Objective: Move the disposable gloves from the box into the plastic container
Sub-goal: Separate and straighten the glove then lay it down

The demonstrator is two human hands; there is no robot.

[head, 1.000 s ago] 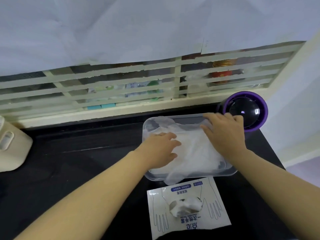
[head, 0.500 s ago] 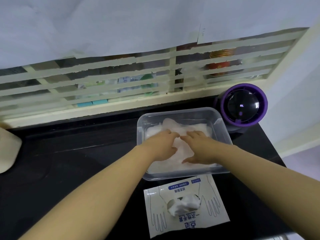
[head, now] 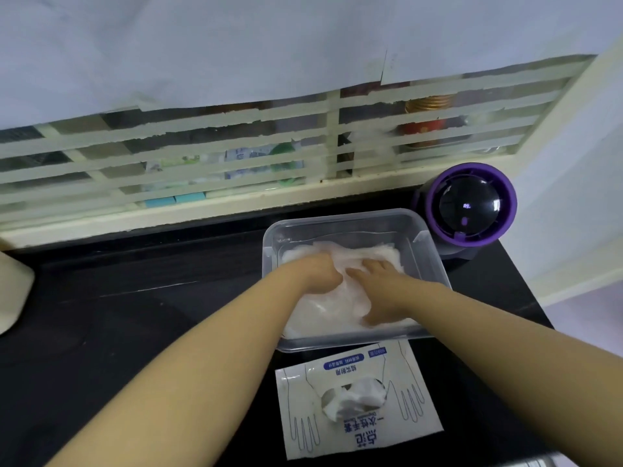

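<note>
The clear plastic container (head: 340,221) sits on the black counter (head: 141,318), filled with a crumpled, translucent white heap of disposable gloves (head: 325,315). Inside it, the right hand (head: 382,291) presses the heap with fingers spread. The left hand (head: 318,273) bends its fingers into the film, grip unclear. The flat box (head: 303,423) lies just before the container.

Left hand (head: 317,274) and right hand (head: 382,291) close together, side by side, both palms down.
</note>
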